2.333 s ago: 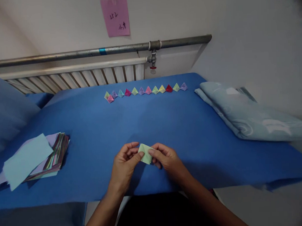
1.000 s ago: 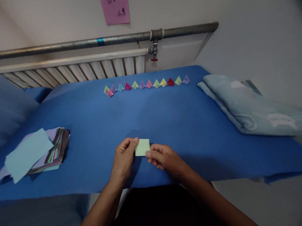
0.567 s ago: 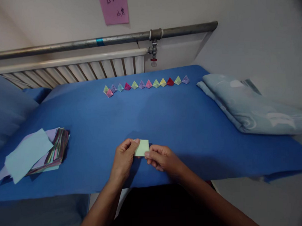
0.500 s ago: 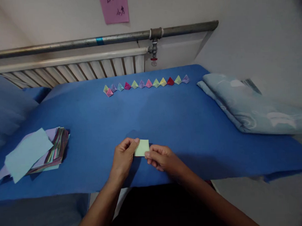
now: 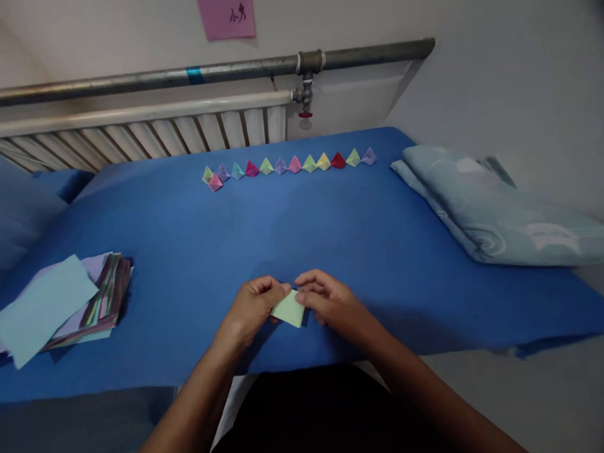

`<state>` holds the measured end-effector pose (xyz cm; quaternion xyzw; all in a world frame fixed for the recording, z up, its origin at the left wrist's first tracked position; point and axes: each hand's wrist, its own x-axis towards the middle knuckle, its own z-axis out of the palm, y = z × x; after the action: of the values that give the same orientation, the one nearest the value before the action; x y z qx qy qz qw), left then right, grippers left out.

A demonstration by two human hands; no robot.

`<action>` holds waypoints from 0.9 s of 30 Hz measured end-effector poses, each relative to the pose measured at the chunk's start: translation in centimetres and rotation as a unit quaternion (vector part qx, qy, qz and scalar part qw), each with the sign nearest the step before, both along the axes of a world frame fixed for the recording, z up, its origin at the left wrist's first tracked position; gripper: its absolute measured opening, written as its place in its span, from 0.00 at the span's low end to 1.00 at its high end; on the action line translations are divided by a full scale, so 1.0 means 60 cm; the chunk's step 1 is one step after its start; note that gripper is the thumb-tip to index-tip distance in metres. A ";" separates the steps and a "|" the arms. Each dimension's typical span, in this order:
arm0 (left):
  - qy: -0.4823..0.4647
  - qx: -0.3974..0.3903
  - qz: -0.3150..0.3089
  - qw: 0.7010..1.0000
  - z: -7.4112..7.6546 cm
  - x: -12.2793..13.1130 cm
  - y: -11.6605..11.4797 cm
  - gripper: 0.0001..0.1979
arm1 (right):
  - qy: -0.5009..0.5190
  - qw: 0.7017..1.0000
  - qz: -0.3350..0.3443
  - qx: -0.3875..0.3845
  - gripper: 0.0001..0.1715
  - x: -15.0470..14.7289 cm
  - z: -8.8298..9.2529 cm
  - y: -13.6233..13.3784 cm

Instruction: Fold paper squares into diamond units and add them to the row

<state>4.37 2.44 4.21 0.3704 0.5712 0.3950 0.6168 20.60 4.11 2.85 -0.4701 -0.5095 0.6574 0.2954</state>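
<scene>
Here, at the near edge of a blue-covered surface (image 5: 332,228), two bare hands meet over a small square of pale green paper (image 5: 289,310), held in front of the person's dark clothing (image 5: 305,420). The left hand (image 5: 255,303) has its thumb and fingers pinched on the paper's upper left side, while the right hand (image 5: 332,302) sets its thumb at the upper right corner, its forefinger raised apart from that thumb; from where I stand, I cannot tell whether the other right fingers press from behind. The paper tilts, one corner pointing down toward the person. Across the far side runs a row of folded paper pieces (image 5: 294,165) in green, purple, blue, magenta, pink, yellow and red, with one pink piece (image 5: 215,183) just in front of the row's left end. To the left lies a thick stack of coloured paper (image 5: 45,311), a light blue sheet uppermost; to the right, a folded grey-green blanket (image 5: 511,210) with pale swirls. Behind stand a white radiator (image 5: 151,113), a metal pipe (image 5: 125,84) and a red-handled valve (image 5: 305,115), below a pink note (image 5: 227,19) on the wall (image 5: 373,16).
</scene>
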 end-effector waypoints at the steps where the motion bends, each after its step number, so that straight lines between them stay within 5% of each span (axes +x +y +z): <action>1: 0.004 -0.003 -0.012 1.000 -0.001 0.000 0.001 0.18 | 0.003 1.000 0.009 0.009 0.12 -0.003 -0.004 0.001; 14: 0.188 0.007 -0.125 0.974 0.001 -0.037 -0.003 0.10 | -0.171 0.969 0.055 0.170 0.06 -0.018 -0.002 -0.010; 21: 0.422 0.064 -0.192 0.884 0.004 -0.019 -0.009 0.12 | -0.314 0.885 0.151 0.310 0.10 -0.020 0.005 -0.019; 27: 0.518 0.171 -0.175 0.820 -0.018 -0.020 -0.024 0.10 | -0.350 0.850 0.198 0.341 0.13 -0.008 0.005 -0.016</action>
<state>3.15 1.00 3.14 0.7133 0.6555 0.1221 0.2159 20.10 3.14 3.15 -0.4280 -0.8533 0.2793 0.1030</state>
